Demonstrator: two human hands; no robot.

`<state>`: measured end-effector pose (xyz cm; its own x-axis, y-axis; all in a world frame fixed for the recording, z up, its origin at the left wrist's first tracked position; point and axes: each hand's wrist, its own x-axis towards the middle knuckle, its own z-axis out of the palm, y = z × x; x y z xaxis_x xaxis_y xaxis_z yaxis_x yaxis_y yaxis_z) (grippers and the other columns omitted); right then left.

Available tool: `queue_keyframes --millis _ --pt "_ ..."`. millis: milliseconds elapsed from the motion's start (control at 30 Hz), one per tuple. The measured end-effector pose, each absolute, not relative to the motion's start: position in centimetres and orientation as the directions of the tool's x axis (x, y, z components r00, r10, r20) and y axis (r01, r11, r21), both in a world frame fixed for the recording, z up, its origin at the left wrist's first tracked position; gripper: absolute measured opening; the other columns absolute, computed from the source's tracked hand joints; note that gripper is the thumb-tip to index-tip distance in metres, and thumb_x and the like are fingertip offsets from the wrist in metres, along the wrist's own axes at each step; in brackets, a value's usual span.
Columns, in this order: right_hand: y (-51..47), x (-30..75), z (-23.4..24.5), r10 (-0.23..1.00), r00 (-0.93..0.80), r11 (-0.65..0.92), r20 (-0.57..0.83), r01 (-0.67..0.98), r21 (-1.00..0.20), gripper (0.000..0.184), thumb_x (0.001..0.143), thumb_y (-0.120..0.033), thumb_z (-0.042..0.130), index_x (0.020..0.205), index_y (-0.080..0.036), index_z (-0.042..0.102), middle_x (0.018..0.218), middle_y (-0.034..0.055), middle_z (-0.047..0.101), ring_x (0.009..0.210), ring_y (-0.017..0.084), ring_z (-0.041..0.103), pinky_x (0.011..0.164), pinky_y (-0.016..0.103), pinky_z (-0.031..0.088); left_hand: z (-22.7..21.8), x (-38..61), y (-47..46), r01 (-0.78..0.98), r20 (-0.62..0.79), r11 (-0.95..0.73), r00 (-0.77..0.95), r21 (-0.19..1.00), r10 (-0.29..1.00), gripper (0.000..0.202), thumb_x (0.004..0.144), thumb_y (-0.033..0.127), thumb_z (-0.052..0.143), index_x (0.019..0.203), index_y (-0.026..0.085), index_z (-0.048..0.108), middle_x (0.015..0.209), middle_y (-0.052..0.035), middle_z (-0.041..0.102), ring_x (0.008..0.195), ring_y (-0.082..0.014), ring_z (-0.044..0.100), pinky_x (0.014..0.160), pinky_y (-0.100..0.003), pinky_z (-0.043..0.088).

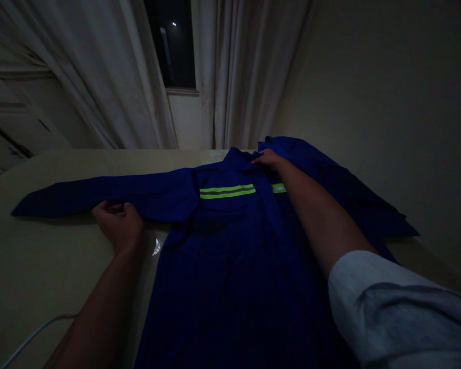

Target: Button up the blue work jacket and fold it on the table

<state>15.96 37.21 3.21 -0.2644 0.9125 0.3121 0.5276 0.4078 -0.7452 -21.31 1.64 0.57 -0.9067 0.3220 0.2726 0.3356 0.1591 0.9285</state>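
A dark blue work jacket with a yellow-green reflective stripe across its chest lies spread out, front up. My right hand reaches over the chest and pinches the cloth at the collar. Its fingertips are partly hidden in the folds. To the left stretches one sleeve, laid nearly straight. My left hand rests at that sleeve's lower edge with its fingers curled in; I make out no cloth between them. The other sleeve slopes down to the right, partly behind my right forearm.
The jacket lies on a pale table. A thin cable runs along the lower left, and a small shiny crescent mark shows beside the jacket. Behind are curtains, a dark window and a cabinet. A wall borders the right.
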Motion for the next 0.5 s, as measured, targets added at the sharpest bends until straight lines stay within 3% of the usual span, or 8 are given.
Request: queue_keyframes --millis 100,200,300,400,500 --pt "36.0 17.4 6.0 0.885 -0.304 0.466 0.353 0.548 -0.695 0.033 0.080 -0.029 0.083 0.106 -0.008 0.076 0.103 0.0090 0.075 0.101 0.026 0.071 0.097 0.046 0.056 0.8 -21.1 1.6 0.324 0.264 0.157 -0.913 0.933 0.312 0.043 0.080 0.001 0.066 0.112 0.018 0.042 0.095 0.0034 0.046 0.087 -0.0156 0.054 0.094 -0.035 0.047" --pt "32.7 20.0 8.2 0.775 -0.431 0.631 0.462 0.565 -0.531 0.015 0.081 -0.018 0.073 0.093 -0.014 0.079 0.104 0.0048 0.076 0.106 0.023 0.070 0.102 0.042 0.053 0.9 -21.1 1.7 0.315 0.259 0.144 -0.914 0.938 0.313 0.045 0.078 -0.001 0.066 0.109 0.020 0.041 0.094 0.0038 0.046 0.093 -0.0172 0.055 0.099 -0.037 0.045" --pt "27.2 23.0 8.6 0.726 -0.637 0.674 0.259 0.584 -0.452 0.011 0.076 -0.013 0.072 0.082 -0.018 0.080 0.113 0.0063 0.077 0.111 0.025 0.070 0.105 0.043 0.051 1.0 -21.2 1.7 0.286 0.233 0.148 -0.925 0.947 0.300 0.047 0.075 -0.003 0.066 0.108 0.021 0.041 0.093 0.0045 0.046 0.094 -0.0175 0.057 0.102 -0.038 0.045" --pt "20.5 25.5 6.9 0.770 -0.579 0.629 0.270 0.617 -0.473 0.026 0.082 -0.016 0.070 0.105 -0.020 0.081 0.131 0.0094 0.072 0.123 0.029 0.066 0.110 0.047 0.047 1.2 -21.3 1.9 0.182 0.143 0.118 -0.949 0.976 0.280 0.049 0.074 -0.001 0.070 0.106 0.021 0.041 0.090 0.0060 0.047 0.091 -0.0164 0.058 0.100 -0.037 0.047" --pt "13.8 27.8 3.5 0.821 -0.452 0.570 0.348 0.685 -0.455 0.034 0.094 -0.030 0.064 0.126 -0.023 0.073 0.132 0.0109 0.071 0.126 0.029 0.064 0.112 0.048 0.045 1.3 -21.4 2.3 0.065 0.049 0.052 -0.965 0.997 0.258 0.050 0.075 0.007 0.077 0.106 0.021 0.041 0.088 0.0064 0.051 0.092 -0.0172 0.061 0.097 -0.038 0.050"
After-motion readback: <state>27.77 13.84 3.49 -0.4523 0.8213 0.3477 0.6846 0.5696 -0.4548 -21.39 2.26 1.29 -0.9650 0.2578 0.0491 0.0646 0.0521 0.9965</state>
